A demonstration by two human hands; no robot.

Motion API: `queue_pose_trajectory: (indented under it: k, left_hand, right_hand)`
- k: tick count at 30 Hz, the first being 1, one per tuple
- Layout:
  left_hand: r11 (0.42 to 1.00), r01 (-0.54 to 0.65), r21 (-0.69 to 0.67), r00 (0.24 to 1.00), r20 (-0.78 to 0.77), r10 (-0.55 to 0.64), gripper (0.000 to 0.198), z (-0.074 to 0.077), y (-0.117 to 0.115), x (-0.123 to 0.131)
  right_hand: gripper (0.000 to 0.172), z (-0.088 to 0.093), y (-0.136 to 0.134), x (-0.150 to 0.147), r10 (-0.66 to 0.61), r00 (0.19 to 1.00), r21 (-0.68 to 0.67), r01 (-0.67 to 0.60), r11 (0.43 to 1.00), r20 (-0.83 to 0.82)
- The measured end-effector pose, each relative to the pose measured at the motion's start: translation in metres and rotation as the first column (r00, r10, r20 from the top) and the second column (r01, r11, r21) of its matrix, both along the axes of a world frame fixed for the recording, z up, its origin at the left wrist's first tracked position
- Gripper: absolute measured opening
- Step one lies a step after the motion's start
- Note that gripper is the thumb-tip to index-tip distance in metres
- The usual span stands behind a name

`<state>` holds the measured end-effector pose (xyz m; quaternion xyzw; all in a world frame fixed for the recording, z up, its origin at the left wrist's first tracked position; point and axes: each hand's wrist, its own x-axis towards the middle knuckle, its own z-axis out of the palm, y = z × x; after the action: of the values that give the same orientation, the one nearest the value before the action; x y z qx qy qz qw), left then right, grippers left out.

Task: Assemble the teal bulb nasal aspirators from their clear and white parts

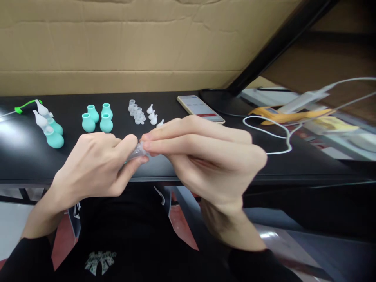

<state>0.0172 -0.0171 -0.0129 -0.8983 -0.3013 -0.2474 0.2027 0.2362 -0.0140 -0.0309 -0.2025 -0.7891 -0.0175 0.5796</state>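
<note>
In the head view my left hand (94, 164) is closed, thumb and forefinger pinching a small clear plastic connector (136, 151). A sliver of turquoise shows at the connector's lower left; whatever else is inside the palm is hidden. My right hand (211, 160) meets it from the other side, its fingertips pressed together on the connector's right end. Behind the hands stand several loose turquoise rubber bulbs (106, 123), several clear connectors (137, 113) and several white nozzle tips (152, 116). Two assembled nasal aspirators (54, 138) lie at the left.
A phone (201, 109) lies on the black table (293, 166) beyond my right hand. White cable (289, 145) loops at the right, near a yellow tool (276, 114). A green-and-black item (26, 105) is at the far left. Cardboard (123, 47) walls the back.
</note>
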Motion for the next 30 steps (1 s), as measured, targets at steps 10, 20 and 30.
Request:
queue_pose_trajectory:
  k: [10, 20, 30]
  left_hand:
    - [0.909, 0.093, -0.407, 0.992, 0.113, -0.051, 0.04, 0.008, -0.002, -0.002]
    - [0.413, 0.32, -0.852, 0.929, 0.368, 0.04, 0.05, 0.024, -0.012, -0.005]
    - [0.072, 0.466, -0.882, 0.875, 0.471, 0.11, 0.045, 0.022, -0.007, -0.005]
  right_hand:
    - [0.023, -0.001, 0.0, -0.001, 0.03, 0.992, 0.14, -0.046, 0.989, 0.12]
    - [0.019, -0.002, 0.003, 0.007, 0.149, 0.969, 0.255, -0.197, 0.947, 0.197]
    - [0.023, 0.003, -0.009, 0.005, 0.199, 0.972, 0.01, -0.202, 0.979, 0.122]
